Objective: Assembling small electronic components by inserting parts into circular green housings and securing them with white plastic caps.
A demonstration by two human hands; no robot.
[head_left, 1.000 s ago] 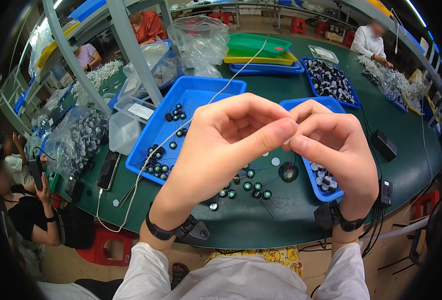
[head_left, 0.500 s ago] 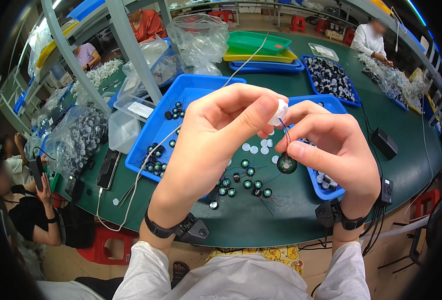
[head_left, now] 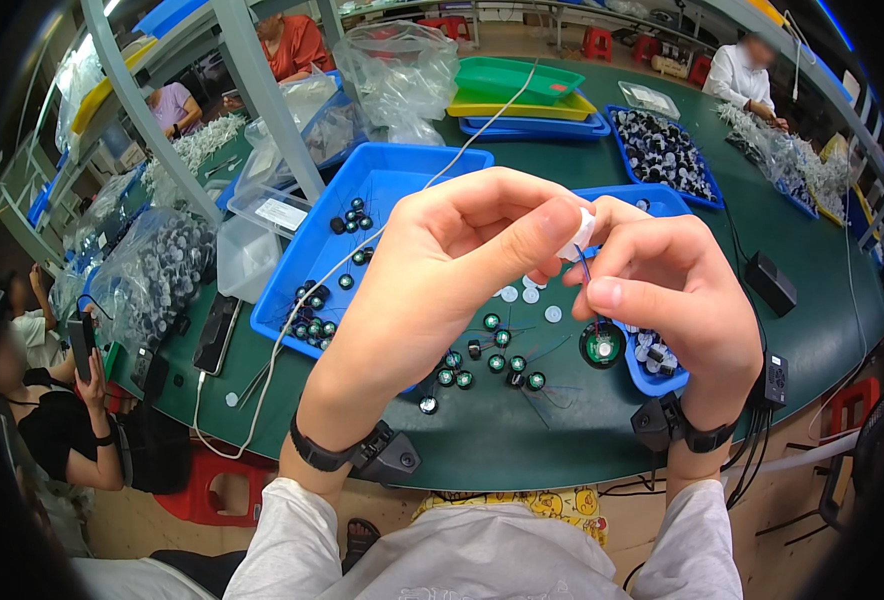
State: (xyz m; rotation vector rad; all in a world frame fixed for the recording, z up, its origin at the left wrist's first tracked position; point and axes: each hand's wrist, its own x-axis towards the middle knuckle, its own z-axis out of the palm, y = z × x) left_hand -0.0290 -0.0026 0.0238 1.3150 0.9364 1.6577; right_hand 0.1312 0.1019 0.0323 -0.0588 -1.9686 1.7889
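Note:
My left hand [head_left: 462, 265] pinches a small white plastic part [head_left: 581, 236] between thumb and fingers. Thin dark wires [head_left: 584, 268] run from that part down to my right hand [head_left: 677, 290], whose thumb and forefinger are closed on them. A round black component with a green circuit face [head_left: 602, 345] dangles from the wires, below the right thumb. Beneath my hands several similar wired components [head_left: 502, 340] lie loose on the green table [head_left: 462, 450]. Some flat white discs [head_left: 553, 314] rest close to them. My fingers partly cover the white part.
To the left stands a blue tray [head_left: 402, 160] holding more round components; a white cable [head_left: 287, 330] crosses it. Another blue tray [head_left: 652, 380] sits under my right hand. Stacked trays [head_left: 522, 85] and a tray of black-and-white parts [head_left: 662, 155] stand farther back. A phone [head_left: 219, 335] lies left.
The white part and both hands' fingertips have shifted slightly right and down. The hanging component has dropped lower and right, and its green face now turns more toward me.

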